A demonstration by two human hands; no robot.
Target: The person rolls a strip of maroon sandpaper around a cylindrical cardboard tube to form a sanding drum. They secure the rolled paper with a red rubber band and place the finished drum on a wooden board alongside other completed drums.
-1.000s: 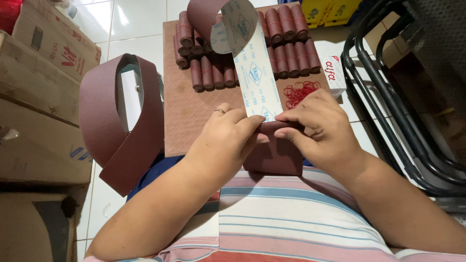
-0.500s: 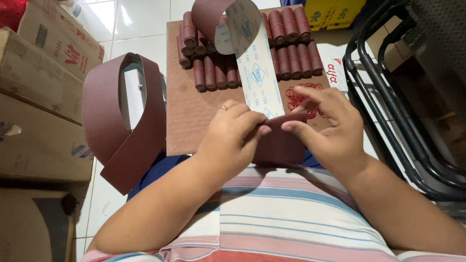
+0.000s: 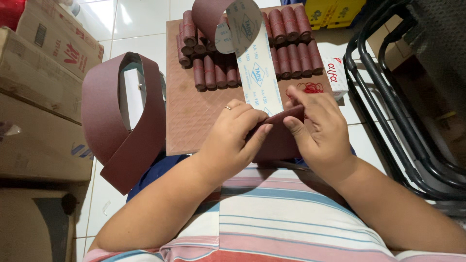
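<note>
Head view, the only one. Sandpaper strip (image 3: 277,140), maroon on the grit face, pinched at frame centre between both hands, just above a striped shirt (image 3: 286,218). Left hand (image 3: 233,140) curled over the strip's left end, fingers pressed together, thumb tip flat on the maroon face. Right hand (image 3: 318,131) gripping the right end, thumb underneath, index finger raised toward 12 o'clock, other fingers loosely bent behind the strip. White backing of the strip (image 3: 259,68) running from the hands toward 12 o'clock, ending in a curl at the top edge. Brown board (image 3: 189,111) beneath, at 11 o'clock from the hands. Rows of small rolled sandpaper pieces (image 3: 291,43) stacked along the board's far edge at 12 to 1 o'clock. Red rubber bands (image 3: 310,88) just beyond the right fingertips. Large sandpaper belt loop (image 3: 116,126) at 9 o'clock, standing on the floor beside cardboard boxes (image 3: 39,97). Black metal chair frame (image 3: 403,121) at 3 o'clock.
</note>
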